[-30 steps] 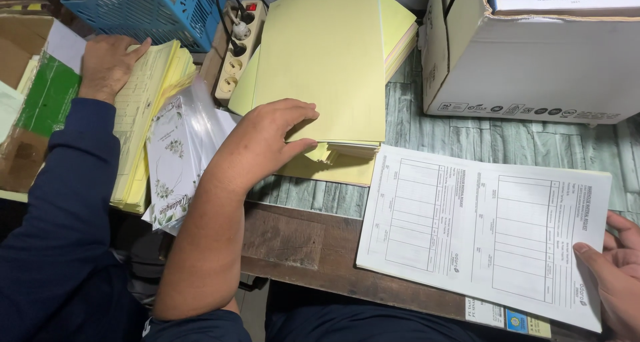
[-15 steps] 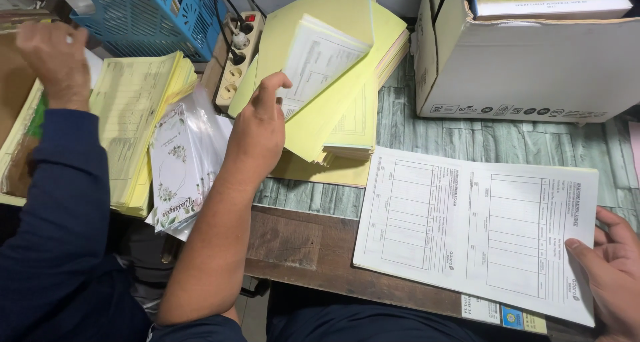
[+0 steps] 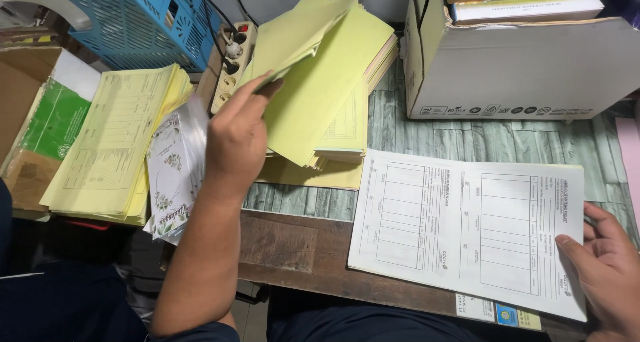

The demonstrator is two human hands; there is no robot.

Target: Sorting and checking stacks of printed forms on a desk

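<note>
On desk, centre: left hand (image 3: 237, 139) pinches 1 pale yellow paper sheet (image 3: 297, 32), lifted off yellow paper stack (image 3: 333, 109).
Right hand (image 3: 603, 265): fingers flat, unclenched, on white printed form (image 3: 467, 229).
Risk: thin pinch; sheet may slip, or drag 2 together.

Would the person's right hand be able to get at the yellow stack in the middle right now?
Probably yes: the right hand only rests on the white form, and bare table lies between it and the yellow stack.

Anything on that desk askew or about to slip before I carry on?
Two things. The white form sheets under the right hand lie tilted, their near edge past the table front. The wrapped floral cards lean off the yellow form pile over the gap, unsupported. Nothing looks torn or spilled.
</note>
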